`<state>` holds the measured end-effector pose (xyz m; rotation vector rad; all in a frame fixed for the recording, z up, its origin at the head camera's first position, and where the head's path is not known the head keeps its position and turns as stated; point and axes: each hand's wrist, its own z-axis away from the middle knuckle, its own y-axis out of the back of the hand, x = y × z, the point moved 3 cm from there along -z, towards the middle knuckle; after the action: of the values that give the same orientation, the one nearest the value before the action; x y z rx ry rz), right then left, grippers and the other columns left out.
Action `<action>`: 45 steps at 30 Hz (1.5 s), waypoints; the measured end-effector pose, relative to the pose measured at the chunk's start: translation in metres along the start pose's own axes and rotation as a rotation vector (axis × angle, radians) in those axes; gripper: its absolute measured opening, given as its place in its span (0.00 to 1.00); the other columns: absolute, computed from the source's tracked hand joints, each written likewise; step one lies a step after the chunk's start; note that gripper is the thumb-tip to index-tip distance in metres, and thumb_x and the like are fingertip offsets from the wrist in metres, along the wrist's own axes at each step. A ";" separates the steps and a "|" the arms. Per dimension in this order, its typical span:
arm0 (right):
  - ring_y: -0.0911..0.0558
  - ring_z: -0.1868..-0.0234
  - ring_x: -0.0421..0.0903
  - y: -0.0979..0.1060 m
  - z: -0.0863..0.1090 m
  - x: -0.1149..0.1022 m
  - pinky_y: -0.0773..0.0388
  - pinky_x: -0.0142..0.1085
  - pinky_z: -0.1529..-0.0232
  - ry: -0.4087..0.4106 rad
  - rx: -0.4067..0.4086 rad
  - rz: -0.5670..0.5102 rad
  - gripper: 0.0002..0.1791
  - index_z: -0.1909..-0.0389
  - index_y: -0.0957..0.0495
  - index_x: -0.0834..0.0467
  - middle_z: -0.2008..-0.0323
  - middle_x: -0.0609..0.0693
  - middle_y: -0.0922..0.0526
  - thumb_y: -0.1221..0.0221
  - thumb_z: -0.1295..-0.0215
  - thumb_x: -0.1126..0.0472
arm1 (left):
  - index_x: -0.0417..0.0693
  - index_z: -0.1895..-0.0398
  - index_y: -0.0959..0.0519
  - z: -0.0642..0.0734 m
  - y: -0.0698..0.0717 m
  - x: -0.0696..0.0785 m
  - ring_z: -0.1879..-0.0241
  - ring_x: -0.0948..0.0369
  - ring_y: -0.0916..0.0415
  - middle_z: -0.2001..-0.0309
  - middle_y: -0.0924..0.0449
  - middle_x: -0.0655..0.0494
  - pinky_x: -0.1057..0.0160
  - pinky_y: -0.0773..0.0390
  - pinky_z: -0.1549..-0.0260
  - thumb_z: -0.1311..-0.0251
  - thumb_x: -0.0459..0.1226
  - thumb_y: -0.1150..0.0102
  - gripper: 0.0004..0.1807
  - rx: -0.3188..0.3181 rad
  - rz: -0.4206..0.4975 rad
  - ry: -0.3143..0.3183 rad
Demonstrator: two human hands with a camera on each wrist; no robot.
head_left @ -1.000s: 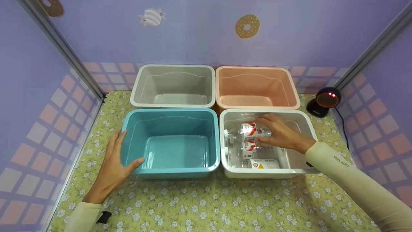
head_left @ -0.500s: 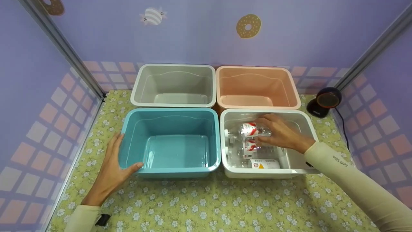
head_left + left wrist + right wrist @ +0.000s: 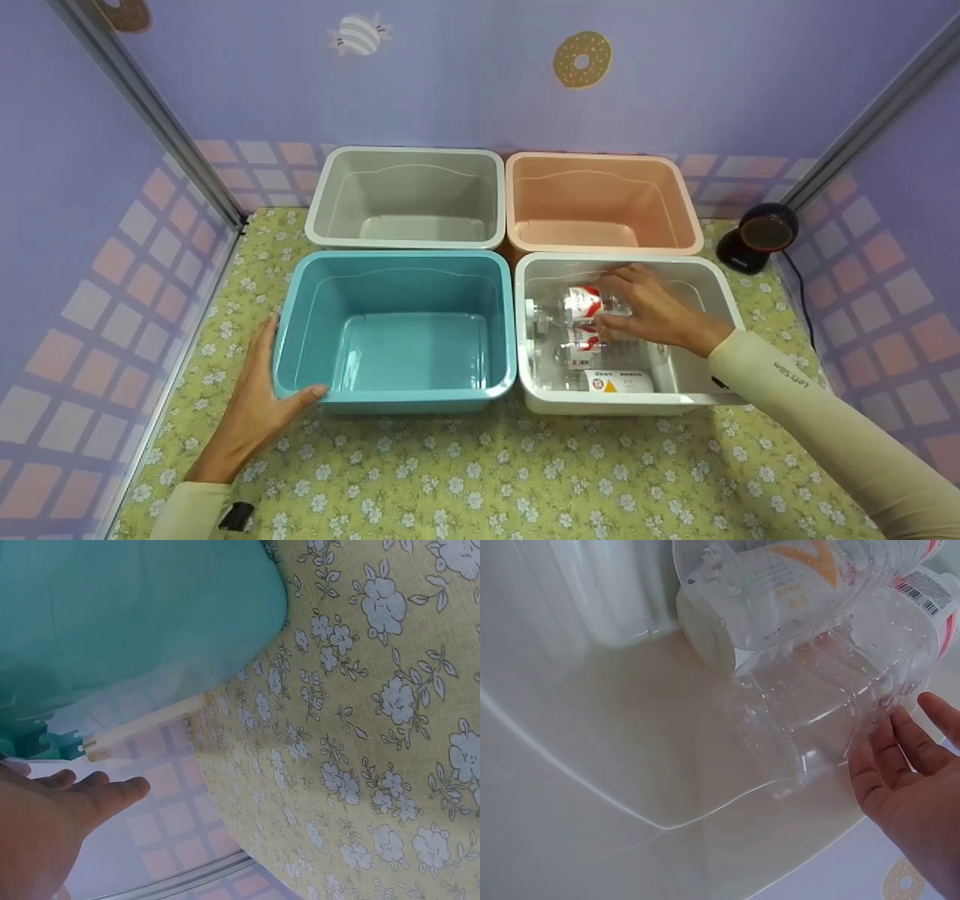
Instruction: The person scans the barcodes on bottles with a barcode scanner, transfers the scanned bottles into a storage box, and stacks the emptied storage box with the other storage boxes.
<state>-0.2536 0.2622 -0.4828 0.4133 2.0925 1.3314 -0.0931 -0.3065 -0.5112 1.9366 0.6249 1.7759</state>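
At the left, a teal plastic bin (image 3: 405, 395) has my left hand (image 3: 251, 409) by its near-left corner. Its fingers are extended along the outside and the thumb points toward the front rim. In the left wrist view, those fingers (image 3: 112, 799) stretch out below the bin wall. My right hand (image 3: 660, 311) reaches into the white bin (image 3: 630, 401) and holds a clear plastic bottle (image 3: 585, 302) with a red and white label, fingers on its far side, thumb nearer. More clear bottles (image 3: 795, 592) lie beside it; one label (image 3: 619, 382) is white with a yellow triangle.
Behind stand a grey bin (image 3: 409, 244) and a peach bin (image 3: 604, 247), close together against the wall. A black scanner on a stand (image 3: 757, 236) is at the right with its cable. A flowered cloth (image 3: 465, 472) covers the table, with purple walls around.
My left hand has shifted slightly left, its fingers going from over the teal bin's rim to outside it. The right hand has barely moved. The scanner's red lights have gone out.
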 end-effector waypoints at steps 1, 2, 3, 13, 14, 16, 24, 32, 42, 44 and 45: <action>0.19 0.38 0.69 0.000 0.000 0.000 0.29 0.66 0.32 0.003 0.002 -0.002 0.28 0.37 0.16 0.67 0.38 0.68 0.15 0.23 0.35 0.59 | 0.59 0.07 0.64 0.000 0.000 0.000 0.16 0.27 0.58 0.10 0.65 0.38 0.13 0.52 0.29 0.39 0.49 0.21 0.70 -0.003 0.006 0.000; 0.19 0.38 0.69 0.000 -0.001 0.000 0.29 0.66 0.32 0.007 0.007 -0.003 0.27 0.38 0.15 0.68 0.39 0.68 0.15 0.23 0.35 0.60 | 0.58 0.06 0.63 0.000 0.000 -0.001 0.16 0.27 0.56 0.10 0.63 0.37 0.14 0.51 0.29 0.40 0.49 0.21 0.70 -0.006 0.014 -0.001; 0.19 0.38 0.70 0.000 -0.001 0.000 0.28 0.67 0.33 0.013 0.014 -0.002 0.26 0.38 0.15 0.68 0.39 0.68 0.14 0.23 0.35 0.61 | 0.58 0.06 0.63 0.001 0.000 -0.002 0.17 0.26 0.54 0.11 0.62 0.36 0.14 0.49 0.29 0.40 0.48 0.21 0.70 -0.011 0.022 0.001; 0.20 0.45 0.66 0.000 -0.003 -0.001 0.27 0.63 0.41 0.031 0.035 0.011 0.23 0.42 0.12 0.67 0.46 0.66 0.13 0.21 0.36 0.63 | 0.60 0.07 0.64 0.006 0.000 -0.004 0.22 0.27 0.43 0.12 0.57 0.32 0.18 0.39 0.30 0.42 0.45 0.18 0.72 -0.057 0.087 0.027; 0.20 0.46 0.65 -0.001 -0.003 -0.001 0.27 0.62 0.41 0.028 0.029 0.009 0.23 0.41 0.12 0.66 0.47 0.65 0.13 0.22 0.36 0.64 | 0.61 0.07 0.64 0.006 0.001 -0.004 0.22 0.27 0.42 0.13 0.57 0.32 0.19 0.38 0.31 0.42 0.45 0.18 0.72 -0.061 0.093 0.028; 0.21 0.47 0.63 -0.001 -0.003 -0.002 0.29 0.60 0.42 0.020 0.011 -0.004 0.25 0.38 0.13 0.64 0.48 0.64 0.13 0.22 0.36 0.65 | 0.62 0.07 0.64 0.006 0.001 -0.005 0.22 0.27 0.41 0.13 0.57 0.32 0.20 0.36 0.30 0.42 0.44 0.18 0.72 -0.071 0.113 0.032; 0.25 0.51 0.58 0.002 -0.001 -0.003 0.31 0.53 0.46 -0.026 -0.040 0.005 0.31 0.31 0.14 0.54 0.52 0.61 0.17 0.21 0.36 0.64 | 0.63 0.07 0.64 0.007 0.001 -0.009 0.23 0.29 0.37 0.14 0.53 0.31 0.26 0.29 0.33 0.41 0.41 0.17 0.72 -0.090 0.150 0.053; 0.17 0.39 0.65 0.004 -0.005 -0.004 0.25 0.62 0.32 -0.037 -0.106 -0.044 0.32 0.33 0.16 0.63 0.40 0.64 0.14 0.21 0.38 0.65 | 0.64 0.07 0.66 0.007 0.001 -0.009 0.23 0.29 0.39 0.13 0.54 0.31 0.26 0.31 0.31 0.40 0.39 0.18 0.72 -0.100 0.173 0.060; 0.15 0.51 0.57 0.010 -0.006 -0.009 0.16 0.55 0.49 0.000 -0.124 -0.064 0.43 0.27 0.21 0.60 0.47 0.60 0.13 0.17 0.46 0.67 | 0.67 0.07 0.66 0.008 0.000 -0.008 0.23 0.26 0.38 0.14 0.54 0.29 0.26 0.29 0.33 0.38 0.40 0.20 0.71 -0.105 0.180 0.061; 0.18 0.53 0.55 0.013 -0.006 -0.012 0.18 0.53 0.51 -0.022 -0.153 -0.022 0.45 0.26 0.21 0.58 0.51 0.58 0.15 0.15 0.47 0.64 | 0.67 0.07 0.66 0.009 0.000 -0.008 0.23 0.26 0.38 0.14 0.54 0.29 0.26 0.28 0.33 0.38 0.40 0.20 0.70 -0.104 0.187 0.059; 0.20 0.55 0.54 0.014 -0.006 -0.013 0.19 0.52 0.52 -0.031 -0.166 0.003 0.45 0.26 0.20 0.57 0.53 0.57 0.17 0.15 0.47 0.62 | 0.67 0.07 0.66 0.009 0.000 -0.009 0.23 0.26 0.38 0.14 0.54 0.29 0.26 0.28 0.33 0.37 0.40 0.21 0.70 -0.104 0.189 0.059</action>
<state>-0.2482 0.2573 -0.4639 0.3635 1.9387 1.4780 -0.0846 -0.3118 -0.5188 1.9332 0.3709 1.9445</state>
